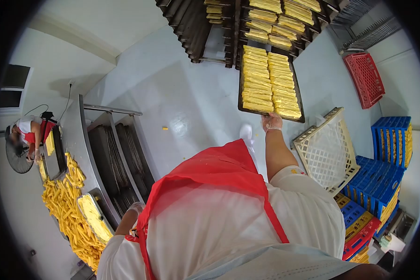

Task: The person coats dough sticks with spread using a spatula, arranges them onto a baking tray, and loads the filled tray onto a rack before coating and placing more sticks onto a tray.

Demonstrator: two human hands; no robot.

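Right hand (271, 122), in a clear glove, is clamped on the near edge of a dark baking tray (241, 88), arm stretched forward. Tray is out ahead at upper centre, its far end at the dark tray rack (186, 32); can't tell whether the runners carry any weight. Load is two side-by-side columns of yellow sticks (256, 79), laid crosswise, packed close. More filled trays (266, 23) sit in the rack just beyond. Left hand (136, 208), also gloved, is down at the person's left, near the steel table (81, 135); mostly hidden by the sleeve, so can't tell if the fingers are spread or holding anything. A small tray of yellow slabs (93, 217) is on the table near that hand, beside a big loose heap of sticks (70, 205). Dark sheets (130, 154) stand in the bays under the table. Co-worker in a red apron (38, 133) is at the table's far end, arms over the work, fan (16, 154) alongside. One loose stick (165, 128) on the floor. Right side: cream crate (304, 148) with plastic sheeting, tilted; stacked blue crates (375, 179) beside it; red crate (365, 79) further up.
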